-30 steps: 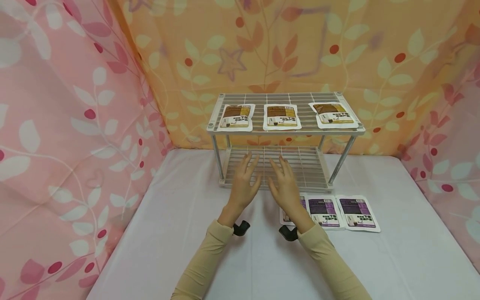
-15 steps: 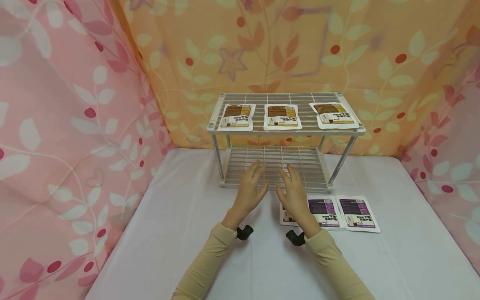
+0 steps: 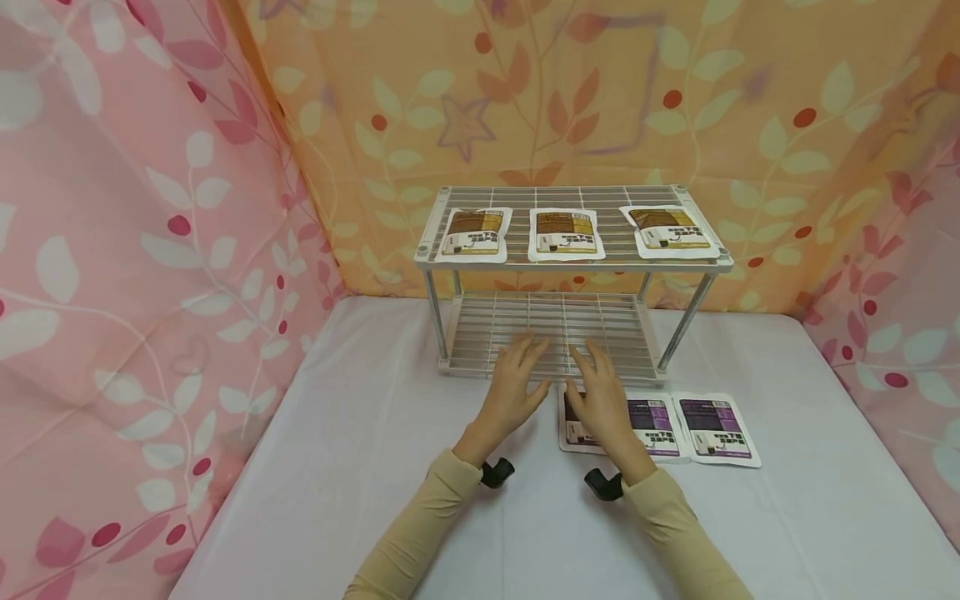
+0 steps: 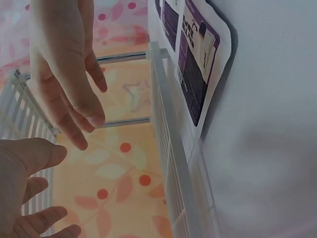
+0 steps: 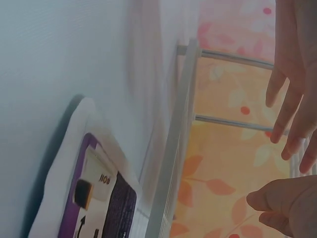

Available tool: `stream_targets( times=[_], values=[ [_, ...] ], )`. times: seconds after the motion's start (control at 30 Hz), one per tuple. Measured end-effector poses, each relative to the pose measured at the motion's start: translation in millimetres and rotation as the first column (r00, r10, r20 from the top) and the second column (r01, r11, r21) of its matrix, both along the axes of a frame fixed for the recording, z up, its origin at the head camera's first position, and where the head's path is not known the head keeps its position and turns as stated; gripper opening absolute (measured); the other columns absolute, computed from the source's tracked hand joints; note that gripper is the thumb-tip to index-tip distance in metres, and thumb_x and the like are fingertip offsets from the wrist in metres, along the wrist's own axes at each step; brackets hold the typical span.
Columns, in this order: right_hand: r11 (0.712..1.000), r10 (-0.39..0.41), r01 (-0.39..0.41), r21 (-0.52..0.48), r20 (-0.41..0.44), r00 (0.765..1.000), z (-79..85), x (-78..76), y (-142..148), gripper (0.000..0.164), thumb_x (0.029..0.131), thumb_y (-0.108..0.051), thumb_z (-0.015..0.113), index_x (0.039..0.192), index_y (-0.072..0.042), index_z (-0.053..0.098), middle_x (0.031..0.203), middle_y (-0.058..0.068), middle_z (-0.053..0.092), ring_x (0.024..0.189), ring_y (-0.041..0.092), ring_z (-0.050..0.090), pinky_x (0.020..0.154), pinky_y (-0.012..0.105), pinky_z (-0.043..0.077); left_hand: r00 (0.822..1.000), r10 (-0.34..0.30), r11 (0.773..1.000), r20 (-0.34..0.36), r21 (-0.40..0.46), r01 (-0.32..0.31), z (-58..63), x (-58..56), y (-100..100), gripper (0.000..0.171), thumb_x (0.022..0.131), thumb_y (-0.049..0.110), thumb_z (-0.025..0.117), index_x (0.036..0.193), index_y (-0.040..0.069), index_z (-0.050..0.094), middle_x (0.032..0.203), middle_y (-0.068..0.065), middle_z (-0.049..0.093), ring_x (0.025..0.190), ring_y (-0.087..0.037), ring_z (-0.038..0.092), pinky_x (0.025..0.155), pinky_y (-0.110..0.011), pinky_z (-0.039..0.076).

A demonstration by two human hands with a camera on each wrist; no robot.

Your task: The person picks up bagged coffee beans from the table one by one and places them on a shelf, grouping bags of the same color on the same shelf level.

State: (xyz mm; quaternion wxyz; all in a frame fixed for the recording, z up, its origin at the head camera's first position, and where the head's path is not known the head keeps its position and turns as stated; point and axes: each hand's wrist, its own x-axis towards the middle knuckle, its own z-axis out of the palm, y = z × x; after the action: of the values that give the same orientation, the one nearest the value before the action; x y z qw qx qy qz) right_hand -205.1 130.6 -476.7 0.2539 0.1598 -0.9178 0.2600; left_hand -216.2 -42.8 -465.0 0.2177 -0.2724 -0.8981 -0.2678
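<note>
Both hands hover side by side in front of the two-tier wire rack (image 3: 573, 266), fingers spread and holding nothing. The left hand (image 3: 512, 393) is nearest the front edge of the lower shelf (image 3: 480, 333). Over the leftmost purple-and-white packet (image 3: 574, 435) the right hand (image 3: 604, 408) hangs, hiding part of it. Two more purple packets, a middle one (image 3: 660, 425) and a right one (image 3: 716, 429), lie beside it on the table. In the left wrist view a purple packet (image 4: 198, 54) lies apart from both hands.
On the rack's top shelf lie a left brown-and-yellow packet (image 3: 474, 236), a middle one (image 3: 565, 235) and a right one (image 3: 667, 232), the last slightly turned. A white cloth covers the table (image 3: 337, 467). Patterned curtains (image 3: 150, 292) stand at the back and sides.
Both hands have drawn back from over the lower shelf towards the person and shifted slightly right. Packets and rack have stayed put.
</note>
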Motion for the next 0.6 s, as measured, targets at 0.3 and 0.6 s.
stream_targets(
  times=[0.3, 0.6],
  values=[
    [1.0, -0.019, 0.019, -0.011, 0.014, 1.0, -6.3, 2.2, 13, 0.053, 0.081, -0.009, 0.067, 0.131, -0.001, 0.051, 0.137, 0.025, 0.04, 0.126, 0.042, 0.037, 0.09, 0.058, 0.042, 1.0, -0.009, 1.0, 0.005, -0.024, 0.009, -3.7, 1.7, 4, 0.063, 0.087, 0.025, 0.064, 0.142, 0.015, 0.036, 0.145, -0.014, 0.036, 0.132, -0.03, 0.036, 0.105, -0.062, 0.024],
    [0.999, -0.031, 0.031, -0.021, -0.012, 0.999, -12.1, 3.8, 23, 0.055, 0.079, -0.008, 0.068, 0.13, 0.0, 0.05, 0.133, 0.029, 0.044, 0.121, 0.044, 0.041, 0.089, 0.06, 0.041, 0.999, -0.01, 1.0, 0.042, -0.019, 0.01, -7.0, 4.3, 4, 0.063, 0.088, 0.025, 0.064, 0.143, 0.017, 0.035, 0.147, -0.012, 0.033, 0.134, -0.03, 0.033, 0.106, -0.061, 0.023]
  ],
)
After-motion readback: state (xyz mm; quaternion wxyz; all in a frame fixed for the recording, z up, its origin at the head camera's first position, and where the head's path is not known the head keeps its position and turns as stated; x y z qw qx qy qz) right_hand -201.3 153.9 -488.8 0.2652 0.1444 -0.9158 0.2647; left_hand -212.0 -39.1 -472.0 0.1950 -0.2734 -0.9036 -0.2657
